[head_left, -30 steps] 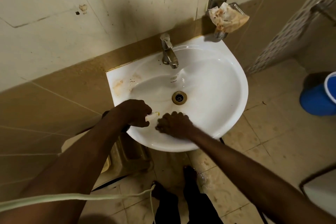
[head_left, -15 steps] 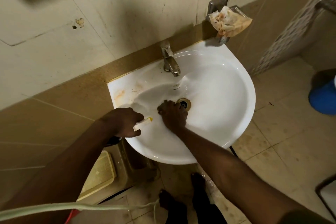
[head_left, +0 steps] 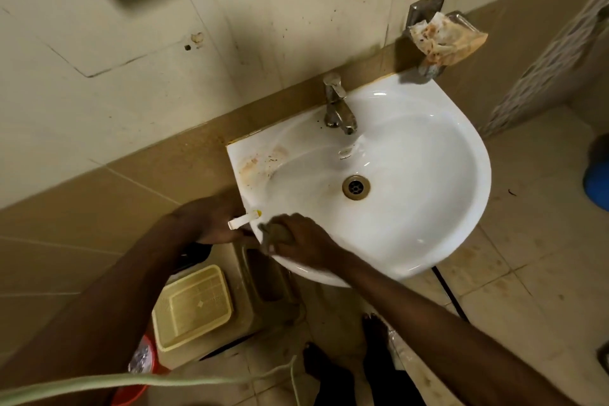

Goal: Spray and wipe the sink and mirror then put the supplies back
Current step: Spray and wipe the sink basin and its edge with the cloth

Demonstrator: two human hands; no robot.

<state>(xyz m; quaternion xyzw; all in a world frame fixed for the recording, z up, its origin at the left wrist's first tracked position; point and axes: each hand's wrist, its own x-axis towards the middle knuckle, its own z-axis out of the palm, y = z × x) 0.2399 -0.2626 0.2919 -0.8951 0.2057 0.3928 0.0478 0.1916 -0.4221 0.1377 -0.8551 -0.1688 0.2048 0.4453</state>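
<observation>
A white wall-mounted sink (head_left: 454, 181) fills the middle of the head view, with a brown stain on its back left corner and a metal tap (head_left: 336, 105) at the back. My right hand (head_left: 303, 241) grips a dark grey cloth (head_left: 275, 234) and presses it on the sink's front left rim. Just left of the rim, my left hand (head_left: 211, 221) holds a spray bottle; only its white nozzle with a yellow tip (head_left: 245, 218) shows, pointing over the rim. The bottle's body is hidden. No mirror is plainly visible.
A stained rag (head_left: 445, 39) hangs from a metal wall holder above the sink's right back. Below the sink stand a tan container with a yellow lid (head_left: 194, 303) and a red bucket (head_left: 138, 369). A blue bucket (head_left: 598, 181) sits far right. My feet (head_left: 372, 333) are on the tiled floor.
My right hand with the cloth has drawn back from the drain to the sink's front left rim. The left hand with the sprayer stays at the left rim.
</observation>
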